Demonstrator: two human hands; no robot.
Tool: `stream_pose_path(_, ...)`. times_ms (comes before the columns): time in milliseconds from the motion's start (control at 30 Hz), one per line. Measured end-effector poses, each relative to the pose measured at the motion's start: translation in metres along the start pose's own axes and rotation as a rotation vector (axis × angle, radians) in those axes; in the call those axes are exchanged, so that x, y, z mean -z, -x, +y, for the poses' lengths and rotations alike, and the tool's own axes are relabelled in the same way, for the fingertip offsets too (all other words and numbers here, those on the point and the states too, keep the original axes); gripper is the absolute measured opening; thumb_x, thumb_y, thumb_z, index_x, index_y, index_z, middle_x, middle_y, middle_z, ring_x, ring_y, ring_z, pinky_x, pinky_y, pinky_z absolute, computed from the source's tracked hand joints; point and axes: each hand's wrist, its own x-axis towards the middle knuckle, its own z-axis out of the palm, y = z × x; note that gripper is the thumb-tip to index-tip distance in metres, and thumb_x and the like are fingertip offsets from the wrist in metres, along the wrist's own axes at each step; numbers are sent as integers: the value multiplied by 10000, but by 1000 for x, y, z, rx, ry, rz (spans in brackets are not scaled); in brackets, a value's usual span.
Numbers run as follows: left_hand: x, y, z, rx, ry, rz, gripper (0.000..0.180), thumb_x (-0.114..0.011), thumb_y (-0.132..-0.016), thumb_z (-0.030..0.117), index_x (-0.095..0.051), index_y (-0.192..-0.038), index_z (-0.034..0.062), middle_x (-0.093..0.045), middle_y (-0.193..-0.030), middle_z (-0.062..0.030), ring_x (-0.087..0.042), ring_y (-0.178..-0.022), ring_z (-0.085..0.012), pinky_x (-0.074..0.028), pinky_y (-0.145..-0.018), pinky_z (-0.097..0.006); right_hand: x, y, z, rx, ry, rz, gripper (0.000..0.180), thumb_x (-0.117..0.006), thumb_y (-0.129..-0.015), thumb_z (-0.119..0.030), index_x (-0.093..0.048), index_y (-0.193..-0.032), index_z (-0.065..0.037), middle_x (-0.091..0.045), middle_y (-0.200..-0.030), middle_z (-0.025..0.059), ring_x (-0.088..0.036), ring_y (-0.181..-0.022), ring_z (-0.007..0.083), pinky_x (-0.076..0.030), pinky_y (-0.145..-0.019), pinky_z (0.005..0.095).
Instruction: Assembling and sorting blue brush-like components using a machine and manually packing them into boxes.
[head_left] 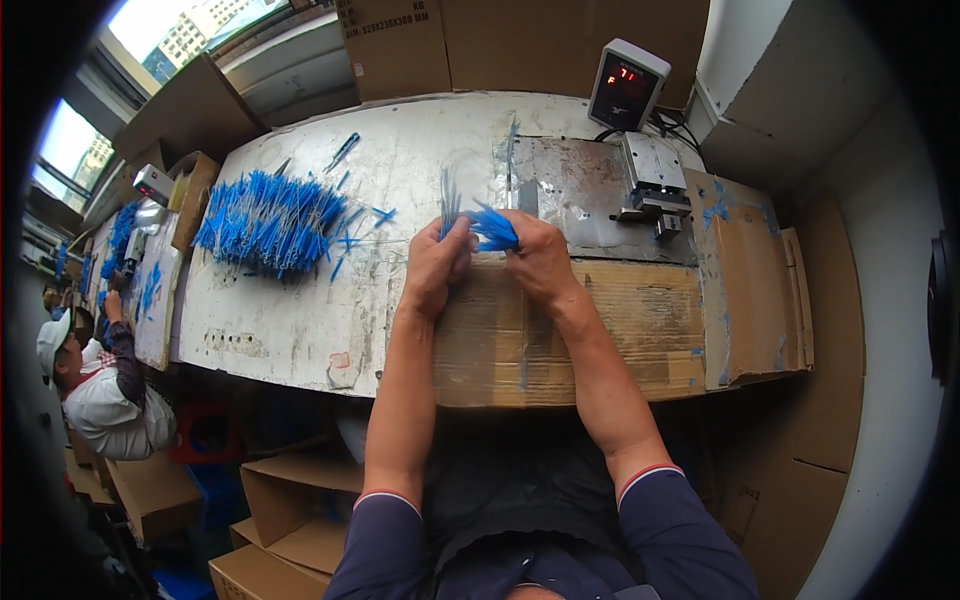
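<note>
Both of my hands meet above the near middle of the bench. My left hand is closed around a bundle of thin grey strands, whose tips stand up past the fingers. In my right hand is a bundle of thin blue strips, fanning out toward the left hand. Whether the two bundles are joined, I cannot tell. To the left lies a big pile of similar blue-and-grey strips, with a few loose blue pieces beside it.
A metal fixture stands on a steel plate at right, behind it a display box with red digits. Cardboard covers the front edge. A blue-handled tool lies at the back. At far left a person works at another bench.
</note>
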Motion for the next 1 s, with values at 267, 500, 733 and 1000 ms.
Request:
stream_pose_path(267,-6,3,1,15,109,-266,429,-467,-1112,415,-619,-1164,17,-643,-812,-39,-451,-536,-55,-341,-461,-187,4,-2,0,-741,-1031,152,218,-793,-897,-76,-700,-1066,26,-715,-822,62,-510,-507,48,-384,-420,214)
stream_pose_path(500,-13,8,-6,47,-37,-314,392,-478,-1110,408,-635,-1108,49,-647,-826,-30,-483,-571,-52,-353,-475,-184,3,-3,-6,-767,-1017,32,107,-784,-895,-93,-718,-848,-25,-683,-656,53,-617,-453,123,-363,-417,236)
stream_pose_path(733,-15,7,0,45,-17,-246,381,-502,-1105,342,-626,-1208,-4,-636,-816,-21,-472,-561,-50,-350,-473,-184,1,-6,4,-722,-1096,354,124,-761,-912,-142,-710,-934,-31,-735,-840,88,-701,-660,161,-466,-482,267)
stream_pose_path(1000,-11,6,3,61,215,-390,454,-514,-1084,333,-603,-1266,-73,-645,-822,-74,-475,-544,-73,-359,-433,-207,16,-6,16,-776,-1353,358,209,-738,-927,-131,-673,-1062,14,-635,-750,33,-602,-589,140,-513,-533,293)
